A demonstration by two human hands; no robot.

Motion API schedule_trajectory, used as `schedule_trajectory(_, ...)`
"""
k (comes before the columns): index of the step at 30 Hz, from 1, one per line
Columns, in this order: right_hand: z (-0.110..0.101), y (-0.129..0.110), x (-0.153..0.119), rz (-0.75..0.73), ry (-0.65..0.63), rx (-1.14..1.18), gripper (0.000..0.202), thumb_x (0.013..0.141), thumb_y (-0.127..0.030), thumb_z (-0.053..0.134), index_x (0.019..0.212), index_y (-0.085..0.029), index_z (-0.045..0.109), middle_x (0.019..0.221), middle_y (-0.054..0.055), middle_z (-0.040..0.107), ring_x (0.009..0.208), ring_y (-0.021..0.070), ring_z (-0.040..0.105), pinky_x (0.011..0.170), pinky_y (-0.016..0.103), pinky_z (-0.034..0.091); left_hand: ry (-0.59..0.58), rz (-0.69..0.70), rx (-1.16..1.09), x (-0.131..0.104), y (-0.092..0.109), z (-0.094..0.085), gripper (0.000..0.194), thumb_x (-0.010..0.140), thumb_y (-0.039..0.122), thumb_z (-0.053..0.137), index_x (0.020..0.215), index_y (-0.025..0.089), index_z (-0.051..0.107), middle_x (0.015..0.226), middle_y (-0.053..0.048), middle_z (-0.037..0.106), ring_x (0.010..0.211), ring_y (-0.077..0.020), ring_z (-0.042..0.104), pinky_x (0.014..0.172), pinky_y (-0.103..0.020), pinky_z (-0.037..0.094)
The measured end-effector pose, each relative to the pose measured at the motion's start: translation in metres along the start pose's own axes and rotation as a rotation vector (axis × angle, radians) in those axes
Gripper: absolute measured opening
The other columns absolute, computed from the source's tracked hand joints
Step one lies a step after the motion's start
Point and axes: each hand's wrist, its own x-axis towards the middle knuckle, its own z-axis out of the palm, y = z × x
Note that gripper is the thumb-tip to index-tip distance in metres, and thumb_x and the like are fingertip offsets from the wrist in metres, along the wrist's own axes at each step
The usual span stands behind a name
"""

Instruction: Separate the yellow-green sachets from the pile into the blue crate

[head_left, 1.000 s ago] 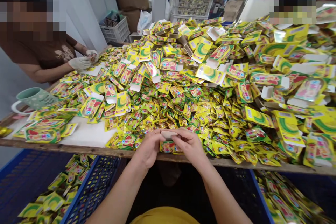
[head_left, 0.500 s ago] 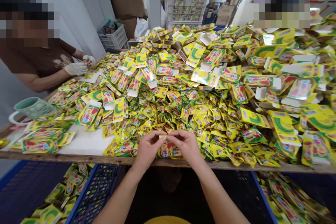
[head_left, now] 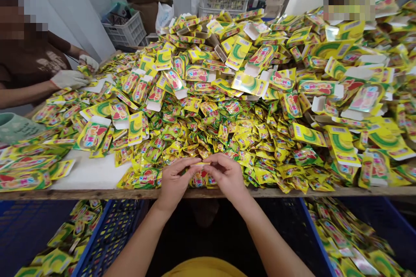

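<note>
Both my hands meet at the table's front edge, pinching a small yellow printed carton (head_left: 199, 177) between thumbs and fingertips. My left hand (head_left: 174, 181) is closed on its left side. On the other side, my right hand (head_left: 230, 178) is closed at its top edge, with the thumb near the left one. Fingers cover much of the carton, so its flap is hard to make out. Just beyond lies a heap of small shiny yellow-green packets (head_left: 232, 132). Behind them rises a pile of yellow cartons (head_left: 238, 54), several with white flaps open.
Stacked cartons (head_left: 29, 162) lie at left on a white board (head_left: 94, 173), near a green mug (head_left: 19, 127). A co-worker's gloved hands (head_left: 69, 78) handle packets at far left. Blue crates (head_left: 94, 233) holding cartons stand below the wooden table edge (head_left: 130, 194). Another person is behind the pile.
The view has shifted, so the scene sits a little higher and further left. My fingers stay on the carton, whose top edge is now more covered. The co-worker's hands have moved slightly.
</note>
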Motion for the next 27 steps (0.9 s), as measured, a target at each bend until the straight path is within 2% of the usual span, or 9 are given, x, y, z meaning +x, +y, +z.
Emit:
schedule_trajectory(3, 0.000, 0.000, -0.006, -0.057, 0.029, -0.051, 0.008, 0.083, -0.021, 0.063, 0.084, -0.022, 0.071, 0.092, 0.006, 0.061, 0.088, 0.0176, 0.060, 0.072, 0.028, 0.050, -0.086, 0.069, 0.003, 0.000, -0.002, 0.000, 0.013, 0.081, 0.021, 0.068, 0.091, 0.025, 0.075, 0.097, -0.004, 0.073, 0.091, -0.0186, 0.067, 0.088, -0.031, 0.051)
schedule_trajectory(6, -0.002, 0.001, -0.010, -0.044, 0.031, -0.049, 0.012, 0.086, -0.022, 0.060, 0.090, -0.023, 0.071, 0.098, 0.007, 0.060, 0.093, 0.0183, 0.060, 0.072, 0.028, 0.051, -0.114, 0.043, -0.028, 0.001, 0.002, 0.002, 0.012, 0.082, 0.019, 0.066, 0.089, 0.023, 0.075, 0.095, -0.005, 0.073, 0.091, -0.0182, 0.067, 0.086, -0.029, 0.051)
schedule_trajectory(11, -0.011, -0.003, 0.006, -0.068, -0.042, -0.131, 0.007, 0.080, -0.021, 0.067, 0.086, -0.023, 0.072, 0.082, 0.004, 0.067, 0.078, 0.0170, 0.061, 0.071, 0.030, 0.049, -0.051, -0.031, 0.022, 0.009, 0.015, 0.005, 0.007, 0.080, 0.022, 0.069, 0.082, 0.021, 0.075, 0.082, -0.003, 0.073, 0.077, -0.0163, 0.067, 0.076, -0.025, 0.050)
schedule_trajectory(15, -0.017, -0.010, 0.019, 0.061, -0.092, -0.105, 0.004, 0.074, -0.024, 0.073, 0.077, -0.021, 0.074, 0.074, 0.004, 0.070, 0.071, 0.0172, 0.062, 0.065, 0.028, 0.048, -0.097, -0.124, 0.048, 0.017, 0.021, 0.002, 0.009, 0.079, 0.027, 0.069, 0.076, 0.021, 0.075, 0.074, -0.001, 0.073, 0.069, -0.0163, 0.067, 0.068, -0.025, 0.049)
schedule_trajectory(21, -0.018, -0.019, 0.027, 0.214, -0.134, -0.094, 0.007, 0.070, -0.027, 0.073, 0.069, -0.020, 0.073, 0.058, -0.001, 0.065, 0.051, 0.0110, 0.053, 0.049, 0.022, 0.039, -0.122, -0.137, 0.079, 0.022, 0.023, -0.002, 0.013, 0.081, 0.028, 0.066, 0.074, 0.021, 0.074, 0.071, 0.000, 0.073, 0.065, -0.0147, 0.065, 0.062, -0.022, 0.047)
schedule_trajectory(23, -0.016, -0.021, 0.028, 0.200, -0.138, -0.091, 0.007, 0.070, -0.027, 0.072, 0.069, -0.020, 0.073, 0.057, -0.001, 0.064, 0.049, 0.0101, 0.050, 0.047, 0.022, 0.038, -0.134, -0.125, 0.080, 0.022, 0.022, -0.004, 0.011, 0.080, 0.029, 0.068, 0.076, 0.021, 0.074, 0.073, 0.000, 0.073, 0.066, -0.0148, 0.065, 0.063, -0.022, 0.048)
schedule_trajectory(27, -0.013, -0.022, 0.022, 0.118, -0.098, -0.136, 0.006, 0.074, -0.025, 0.070, 0.071, -0.021, 0.072, 0.064, 0.000, 0.065, 0.060, 0.0128, 0.055, 0.056, 0.024, 0.043, -0.168, -0.121, 0.051, 0.020, 0.018, -0.011, 0.014, 0.073, 0.031, 0.075, 0.083, 0.021, 0.075, 0.085, -0.003, 0.074, 0.079, -0.0186, 0.068, 0.074, -0.025, 0.051)
